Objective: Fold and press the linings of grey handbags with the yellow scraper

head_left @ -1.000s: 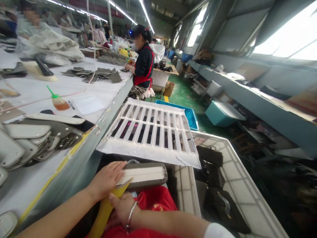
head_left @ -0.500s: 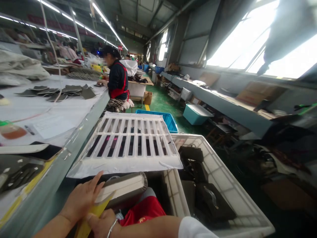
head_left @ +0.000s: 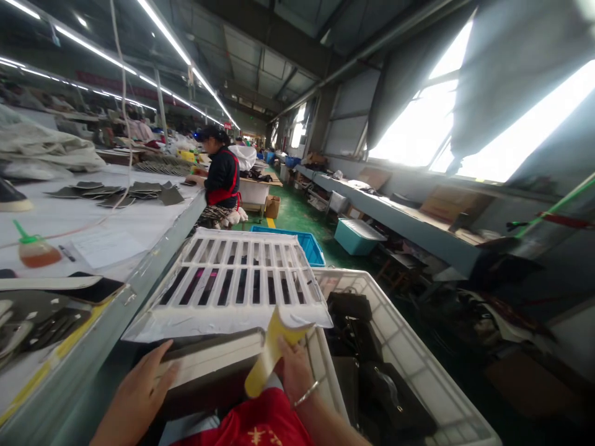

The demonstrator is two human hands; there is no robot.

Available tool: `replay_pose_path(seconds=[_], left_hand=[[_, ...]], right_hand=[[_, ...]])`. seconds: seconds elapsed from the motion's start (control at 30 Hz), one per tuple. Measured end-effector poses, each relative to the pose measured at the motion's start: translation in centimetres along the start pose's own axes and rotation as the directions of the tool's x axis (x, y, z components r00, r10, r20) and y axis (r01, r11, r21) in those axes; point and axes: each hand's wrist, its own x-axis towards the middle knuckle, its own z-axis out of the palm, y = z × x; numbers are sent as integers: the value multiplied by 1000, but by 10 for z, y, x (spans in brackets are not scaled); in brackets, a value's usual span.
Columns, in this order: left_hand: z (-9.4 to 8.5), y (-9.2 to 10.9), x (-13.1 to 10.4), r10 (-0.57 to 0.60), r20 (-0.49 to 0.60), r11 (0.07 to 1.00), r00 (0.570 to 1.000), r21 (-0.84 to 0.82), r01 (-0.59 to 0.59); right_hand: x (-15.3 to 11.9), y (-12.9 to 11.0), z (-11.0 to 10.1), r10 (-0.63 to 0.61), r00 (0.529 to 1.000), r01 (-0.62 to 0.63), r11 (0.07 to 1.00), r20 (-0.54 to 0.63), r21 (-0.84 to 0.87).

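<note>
Left hand (head_left: 139, 387): fingers spread flat on the grey panel (head_left: 209, 362), no closed grip.
Right hand (head_left: 294, 370): grip clamped on yellow strip (head_left: 268, 356).
Panel: on lap, below bench (head_left: 153, 260) edge.
Progress: strip partly lifted, lower end near panel.

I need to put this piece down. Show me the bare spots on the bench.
Bare white bench lies between the orange glue bottle and the fanned grey cut pieces, beside the paper sheet. The near corner is crowded with grey panels.
</note>
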Motion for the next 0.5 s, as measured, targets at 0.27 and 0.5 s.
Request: replay_pose_path(seconds=[0.27,0.5], left_hand=[[58,99,41,362,327,915,873,54,-400],[73,101,51,374,425,908,825,14,-419]], right_hand=[[87,-37,12,-112,987,119,991,-120,58],[123,2,41,-126,979,118,991,-157,-64]])
